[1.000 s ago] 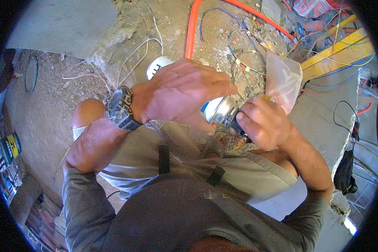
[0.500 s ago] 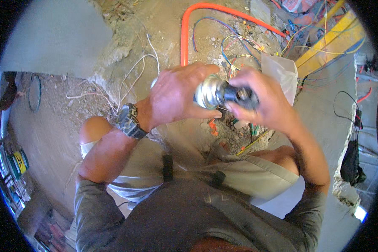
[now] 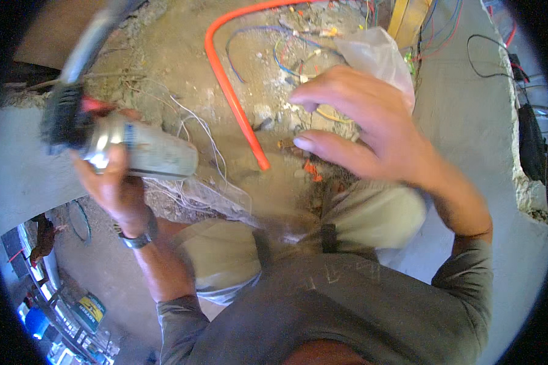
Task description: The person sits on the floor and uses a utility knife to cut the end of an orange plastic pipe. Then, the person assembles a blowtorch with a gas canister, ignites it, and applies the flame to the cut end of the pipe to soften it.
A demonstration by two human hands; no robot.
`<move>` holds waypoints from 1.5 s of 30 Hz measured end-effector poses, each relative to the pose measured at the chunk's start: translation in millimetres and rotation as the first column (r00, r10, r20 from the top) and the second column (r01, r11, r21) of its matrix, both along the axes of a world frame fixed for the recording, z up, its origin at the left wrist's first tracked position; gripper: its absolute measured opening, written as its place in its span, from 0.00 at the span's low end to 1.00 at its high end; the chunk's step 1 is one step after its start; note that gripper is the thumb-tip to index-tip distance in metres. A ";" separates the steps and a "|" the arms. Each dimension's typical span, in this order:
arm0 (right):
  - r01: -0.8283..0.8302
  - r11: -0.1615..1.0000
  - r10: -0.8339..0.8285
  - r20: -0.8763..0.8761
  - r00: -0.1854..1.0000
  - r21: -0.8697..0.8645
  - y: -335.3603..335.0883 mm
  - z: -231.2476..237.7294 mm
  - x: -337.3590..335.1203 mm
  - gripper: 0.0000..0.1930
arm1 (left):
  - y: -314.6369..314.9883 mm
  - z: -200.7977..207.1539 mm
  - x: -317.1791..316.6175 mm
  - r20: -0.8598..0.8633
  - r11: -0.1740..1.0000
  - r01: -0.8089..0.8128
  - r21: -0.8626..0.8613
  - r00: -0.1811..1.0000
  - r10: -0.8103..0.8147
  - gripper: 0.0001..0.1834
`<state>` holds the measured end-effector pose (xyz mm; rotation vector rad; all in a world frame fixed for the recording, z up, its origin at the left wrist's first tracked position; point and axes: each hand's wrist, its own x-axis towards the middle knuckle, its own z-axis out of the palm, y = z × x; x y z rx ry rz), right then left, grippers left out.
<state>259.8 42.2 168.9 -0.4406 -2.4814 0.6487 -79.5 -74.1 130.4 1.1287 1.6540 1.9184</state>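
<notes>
Off to the left, my left hand [image 3: 119, 188], with a watch on its wrist, is closed around a handheld gas torch [image 3: 164, 152]. Its silver and white can lies on its side, the base toward the middle. A black head sits at the can's left end, and a grey metal tube rises from it toward the upper left; both are blurred. A bit of red shows near the head. My right hand [image 3: 371, 131] hovers over the rubble right of centre, thumb and fingers apart, holding nothing visible.
A bent orange conduit [image 3: 234, 106] crosses the dirt ahead. Thin white wires [image 3: 204, 131] and coloured wires [image 3: 286, 61] lie around it. A whitish plastic sheet [image 3: 380, 55] and a yellow beam [image 3: 406, 21] are at the far right. Grey slab [image 3: 463, 134] has a broken edge.
My right hand has let go of the torch's black head. My left hand has carried the torch to the left and turned it, head leftward. The view has shifted.
</notes>
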 end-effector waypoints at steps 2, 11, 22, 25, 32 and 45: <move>-0.032 0.961 0.109 0.269 0.957 -0.276 16.1 -28.2 18.7 0.19 | -2.6 -2.7 -40.7 0.189 0.915 0.365 0.174 0.899 -0.394 0.44; 0.236 0.953 -0.001 0.783 0.623 -0.187 74.9 -235.6 136.8 0.16 | -41.9 10.6 -7.0 0.215 0.958 0.283 0.044 0.934 -0.286 0.43; 0.091 0.995 -0.053 0.646 0.761 -0.026 -38.6 -386.5 197.7 0.13 | -24.8 -28.7 75.5 0.036 0.904 0.003 -0.428 0.999 0.014 0.24; 0.113 0.992 -0.053 0.643 0.764 -0.052 -28.9 -384.7 204.2 0.15 | -31.1 -19.9 85.9 -0.094 0.954 0.113 -0.276 0.985 -0.144 0.36; 0.584 0.632 -0.446 0.378 0.811 -0.508 19.1 -380.8 209.7 0.10 | 4.8 21.4 112.1 -0.305 0.959 -0.110 -0.261 0.952 0.026 0.27; 0.058 0.276 -0.329 -0.038 0.944 -0.959 126.2 -49.7 55.6 0.08 | 37.5 -19.0 123.5 0.240 0.937 0.185 -0.296 0.964 -0.114 0.39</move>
